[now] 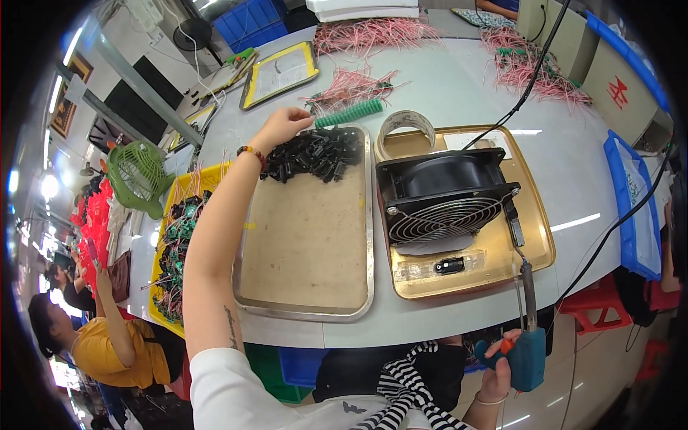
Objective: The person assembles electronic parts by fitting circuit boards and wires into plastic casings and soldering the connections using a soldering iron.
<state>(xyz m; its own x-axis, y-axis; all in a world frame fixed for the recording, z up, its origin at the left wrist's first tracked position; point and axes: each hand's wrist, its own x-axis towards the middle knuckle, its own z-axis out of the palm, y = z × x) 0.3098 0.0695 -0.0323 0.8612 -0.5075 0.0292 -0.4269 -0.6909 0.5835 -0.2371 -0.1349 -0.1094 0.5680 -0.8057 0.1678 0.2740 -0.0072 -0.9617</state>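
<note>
My left hand reaches over the far end of a metal-rimmed tray. Its fingers are drawn together at the near-left end of a green strip of small circuit boards; the fingertips are partly hidden. Below the wrist, a heap of small black plastic housings fills the tray's far end. My right hand grips a teal soldering gun at the lower right, its barrel pointing up. Just beyond its tip stands a golden tray, where one black housing sits in a taped holder.
A black fan and a tape roll occupy the golden tray. Pink-wired boards lie behind. A yellow bin of wired parts stands left, near a green fan. A black cable hangs at right. Another person sits left.
</note>
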